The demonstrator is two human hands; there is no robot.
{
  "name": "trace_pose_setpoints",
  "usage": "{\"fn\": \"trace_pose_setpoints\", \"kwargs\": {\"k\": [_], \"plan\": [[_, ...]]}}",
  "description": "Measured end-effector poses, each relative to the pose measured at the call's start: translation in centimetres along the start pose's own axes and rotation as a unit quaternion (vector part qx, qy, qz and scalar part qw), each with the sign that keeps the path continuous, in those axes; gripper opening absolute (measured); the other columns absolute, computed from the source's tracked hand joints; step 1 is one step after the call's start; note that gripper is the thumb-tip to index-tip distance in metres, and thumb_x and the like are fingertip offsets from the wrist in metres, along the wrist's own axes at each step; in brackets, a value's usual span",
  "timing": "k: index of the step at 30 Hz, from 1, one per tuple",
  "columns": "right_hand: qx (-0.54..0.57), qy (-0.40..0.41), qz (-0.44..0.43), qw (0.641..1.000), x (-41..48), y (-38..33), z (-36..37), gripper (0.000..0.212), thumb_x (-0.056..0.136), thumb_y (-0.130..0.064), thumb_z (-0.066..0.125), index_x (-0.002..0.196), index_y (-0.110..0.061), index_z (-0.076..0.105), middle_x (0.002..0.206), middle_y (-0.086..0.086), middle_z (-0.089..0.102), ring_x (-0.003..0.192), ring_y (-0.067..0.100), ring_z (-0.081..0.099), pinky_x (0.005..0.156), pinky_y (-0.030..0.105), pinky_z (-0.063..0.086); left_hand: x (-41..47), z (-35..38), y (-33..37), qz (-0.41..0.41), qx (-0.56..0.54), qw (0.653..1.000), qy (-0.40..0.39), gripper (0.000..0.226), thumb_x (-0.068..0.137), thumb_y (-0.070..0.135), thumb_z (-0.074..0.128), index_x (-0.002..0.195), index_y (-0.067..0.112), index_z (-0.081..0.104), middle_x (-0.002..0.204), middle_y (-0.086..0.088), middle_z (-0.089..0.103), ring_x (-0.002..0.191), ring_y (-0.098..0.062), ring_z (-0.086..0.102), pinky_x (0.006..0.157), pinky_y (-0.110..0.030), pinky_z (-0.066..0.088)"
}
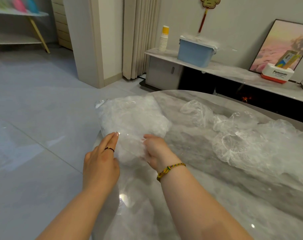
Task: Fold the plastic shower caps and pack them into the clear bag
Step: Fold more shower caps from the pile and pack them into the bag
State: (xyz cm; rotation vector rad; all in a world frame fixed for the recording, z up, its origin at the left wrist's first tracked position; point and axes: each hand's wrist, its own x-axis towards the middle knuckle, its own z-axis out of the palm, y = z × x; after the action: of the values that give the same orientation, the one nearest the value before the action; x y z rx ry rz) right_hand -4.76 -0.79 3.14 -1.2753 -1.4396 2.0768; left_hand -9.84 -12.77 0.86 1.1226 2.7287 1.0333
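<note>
- The marble counter [181,201] fills the right and lower part of the view. Its rounded far edge curves round behind the bag, and its left edge runs just under the left hand, with grey floor tile beyond.
- Loose shower caps [251,146] sprawl along the counter's right side: thin, see-through and crumpled, with puckered white rims showing, some lying over others.
- The clear bag [131,118] lies at the counter's left edge, puffed full of white crinkled plastic. A small white label [131,102] sits near its far end, and its left side seems to hang past the edge.
- A bare strip of marble lies between the bag and the loose caps, with more open counter around the forearms.
- The left hand [102,161], with its grip apart and fingers straight, presses flat against the bag's near left side.
- The right hand [154,149] has its fingers curled in, grip clamped on the crumpled plastic at the bag's near end.
</note>
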Motion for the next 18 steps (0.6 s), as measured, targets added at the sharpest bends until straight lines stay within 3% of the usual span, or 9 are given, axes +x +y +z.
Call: {"fn": "trace_pose_setpoints", "kwargs": {"k": [2, 3, 4, 6, 8, 10, 12, 15, 18], "plan": [[0.066, 0.037, -0.003, 0.997, 0.6, 0.0, 0.0, 0.043, 0.096, 0.005, 0.033, 0.136, -0.009, 0.038, 0.126, 0.013, 0.053, 0.082, 0.02, 0.051, 0.067, 0.029, 0.048, 0.1, 0.1, -0.4, -0.007, -0.026, 1.0, 0.011, 0.067, 0.083, -0.012, 0.042, 0.142, 0.017, 0.034, 0.15, 0.007, 0.029, 0.111, -0.029, 0.051, 0.096, -0.028, 0.03], [0.084, 0.061, -0.016, 0.994, 0.8, -0.2, -0.1, 0.044, 0.095, 0.005, 0.034, 0.137, -0.01, 0.037, 0.129, 0.015, 0.05, 0.084, 0.02, 0.05, 0.068, 0.028, 0.047, 0.1, 0.1, -0.4, -0.006, -0.035, 0.999, 0.016, 0.067, 0.082, -0.014, 0.04, 0.141, 0.017, 0.035, 0.149, 0.007, 0.031, 0.112, -0.03, 0.051, 0.097, -0.03, 0.032], [0.097, 0.085, -0.036, 0.991, 1.1, -0.3, -0.2, 0.043, 0.095, 0.005, 0.033, 0.135, -0.011, 0.039, 0.125, 0.014, 0.051, 0.086, 0.02, 0.05, 0.068, 0.025, 0.044, 0.2, 0.2, -0.4, -0.002, -0.041, 0.999, 0.018, 0.068, 0.082, -0.015, 0.04, 0.141, 0.017, 0.036, 0.149, 0.007, 0.032, 0.115, -0.03, 0.049, 0.097, -0.03, 0.033], [0.121, 0.118, -0.059, 0.984, 2.0, -0.5, -0.2, 0.03, 0.096, 0.0, 0.033, 0.117, -0.017, 0.046, 0.098, 0.003, 0.053, 0.079, 0.015, 0.048, 0.064, 0.019, 0.037, 0.1, 0.3, -0.2, 0.012, -0.05, 0.999, 0.016, 0.068, 0.082, -0.016, 0.038, 0.141, 0.017, 0.034, 0.149, 0.007, 0.031, 0.124, -0.025, 0.044, 0.1, -0.028, 0.032], [0.118, 0.126, -0.06, 0.983, 2.5, -0.9, -0.2, 0.012, 0.097, -0.012, 0.037, 0.091, -0.021, 0.043, 0.074, -0.006, 0.039, 0.064, 0.008, 0.039, 0.057, 0.017, 0.031, 0.0, 0.3, 0.1, 0.016, -0.056, 0.998, 0.012, 0.069, 0.082, -0.016, 0.037, 0.142, 0.018, 0.032, 0.149, 0.008, 0.029, 0.13, -0.019, 0.038, 0.1, -0.023, 0.031], [0.033, 0.154, -0.075, 0.985, 3.0, -1.1, 0.1, 0.011, 0.097, -0.014, 0.039, 0.092, -0.018, 0.048, 0.083, -0.005, 0.04, 0.07, 0.01, 0.039, 0.057, 0.021, 0.031, 0.0, 0.3, 0.2, 0.017, -0.054, 0.998, 0.011, 0.069, 0.083, -0.015, 0.037, 0.143, 0.019, 0.032, 0.149, 0.01, 0.028, 0.13, -0.016, 0.037, 0.097, -0.021, 0.032], [-0.12, 0.188, -0.151, 0.963, 3.5, -1.0, 0.3, 0.028, 0.095, -0.001, 0.038, 0.121, -0.011, 0.042, 0.114, -0.001, 0.039, 0.085, 0.012, 0.04, 0.068, 0.017, 0.033, -0.1, 0.2, 0.2, 0.014, -0.046, 0.999, 0.009, 0.07, 0.083, -0.015, 0.036, 0.143, 0.02, 0.031, 0.149, 0.011, 0.028, 0.13, -0.015, 0.036, 0.095, -0.02, 0.031], [-0.304, 0.234, -0.258, 0.887, 4.5, -0.9, 0.0, 0.031, 0.091, 0.004, 0.037, 0.121, -0.005, 0.039, 0.122, 0.007, 0.037, 0.082, 0.018, 0.045, 0.072, 0.024, 0.038, 0.0, 0.1, 0.1, 0.001, -0.039, 0.999, 0.005, 0.07, 0.084, -0.013, 0.035, 0.144, 0.023, 0.028, 0.149, 0.015, 0.025, 0.129, -0.012, 0.035, 0.091, -0.015, 0.03], [-0.484, 0.253, -0.26, 0.796, 5.6, -1.5, -0.9, 0.03, 0.09, 0.003, 0.038, 0.118, -0.003, 0.044, 0.126, 0.011, 0.041, 0.106, 0.025, 0.047, 0.088, 0.026, 0.035, 0.2, 0.1, 0.1, -0.006, -0.028, 1.0, -0.001, 0.071, 0.085, -0.011, 0.034, 0.145, 0.026, 0.022, 0.15, 0.018, 0.02, 0.129, -0.009, 0.034, 0.091, -0.016, 0.033]]}}
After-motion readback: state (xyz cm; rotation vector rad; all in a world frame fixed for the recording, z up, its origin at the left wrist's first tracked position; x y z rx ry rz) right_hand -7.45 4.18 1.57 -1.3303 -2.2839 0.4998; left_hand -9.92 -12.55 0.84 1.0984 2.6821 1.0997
